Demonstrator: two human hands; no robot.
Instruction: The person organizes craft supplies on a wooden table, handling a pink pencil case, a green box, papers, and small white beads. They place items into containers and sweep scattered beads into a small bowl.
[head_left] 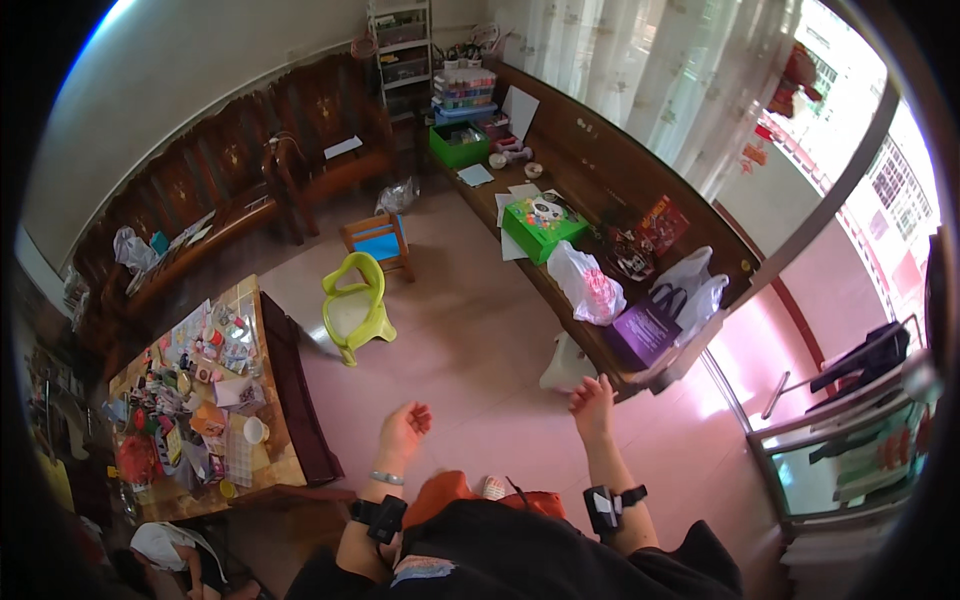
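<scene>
My left hand point(408, 428) is raised in front of me, palm partly turned up, its fingers loosely bent and apart. It touches nothing, and a pale bracelet point(387, 478) circles its wrist. On the other side my right hand point(594, 403) is held up, also bare of any object, with its fingers loosely spread. In the picture it appears beside a white plastic stool point(568, 364) near the long wooden bench. Black strapped devices sit on my left forearm point(378, 520) and my right forearm point(604, 512).
A cluttered table point(320, 455) stands at left, a person point(168, 548) below it. Ahead are a green child's chair point(375, 312) and a small wooden chair point(402, 262). The wooden bench point(565, 215) bears a green box point(545, 222), a purple bag point(640, 330) and white plastic bags point(590, 285).
</scene>
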